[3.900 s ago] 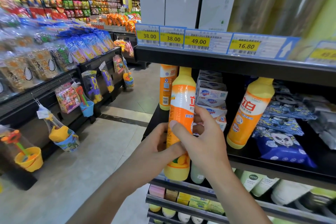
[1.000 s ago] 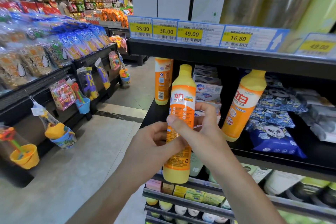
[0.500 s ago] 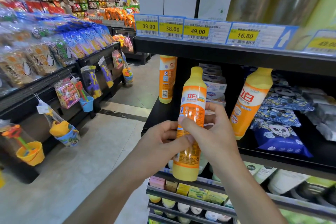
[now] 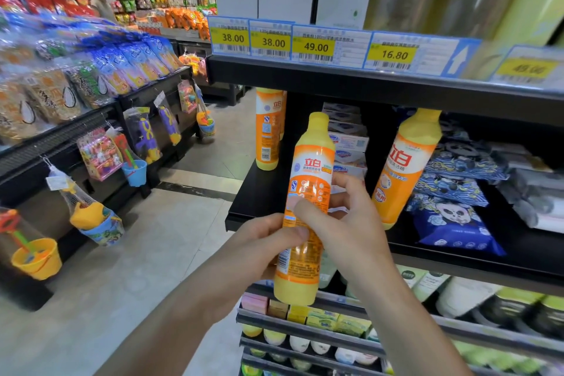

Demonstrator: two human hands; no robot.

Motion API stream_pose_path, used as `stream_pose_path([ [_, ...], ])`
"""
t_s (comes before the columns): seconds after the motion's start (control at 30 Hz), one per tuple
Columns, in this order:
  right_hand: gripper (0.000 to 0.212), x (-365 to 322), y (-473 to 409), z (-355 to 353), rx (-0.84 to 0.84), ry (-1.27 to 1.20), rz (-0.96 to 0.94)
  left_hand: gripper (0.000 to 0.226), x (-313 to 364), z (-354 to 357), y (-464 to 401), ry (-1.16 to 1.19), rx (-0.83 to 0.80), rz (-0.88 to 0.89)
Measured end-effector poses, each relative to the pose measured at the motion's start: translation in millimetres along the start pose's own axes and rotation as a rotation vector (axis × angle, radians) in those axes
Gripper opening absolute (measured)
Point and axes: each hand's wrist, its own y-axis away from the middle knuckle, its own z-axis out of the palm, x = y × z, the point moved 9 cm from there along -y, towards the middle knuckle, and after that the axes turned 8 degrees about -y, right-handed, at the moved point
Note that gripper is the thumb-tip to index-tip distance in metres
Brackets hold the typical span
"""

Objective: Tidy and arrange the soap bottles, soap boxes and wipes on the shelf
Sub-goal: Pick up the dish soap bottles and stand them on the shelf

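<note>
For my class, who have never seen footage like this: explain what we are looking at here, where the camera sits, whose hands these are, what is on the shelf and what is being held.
There is no machine here. A person wears a wide-angle camera on the head, so the one picture looks forward and down at their own two bare hands in a shop aisle. The left hand and the right hand both grip an orange soap bottle, held upright in front of the black shelf. On that shelf stand two more orange bottles, one at the left end and one leaning to the right. Between them is a stack of soap boxes. Further right lie blue wipes packs. Yellow price tags line the shelf edge above.
</note>
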Motion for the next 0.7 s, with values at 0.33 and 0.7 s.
stream_pose_path([
  [0.33, 0.045, 1.4, 0.0, -2.1, -0.04, 0.044, 0.025, 0.033, 10.9, 1.6, 2.7, -0.034, 0.099, 0.088],
  [0.7, 0.082, -9.0, 6.8, 3.4, 0.036, 0.214, -0.112, 0.027, 6.7, 0.3, 4.0, -0.022, 0.183, 0.052],
])
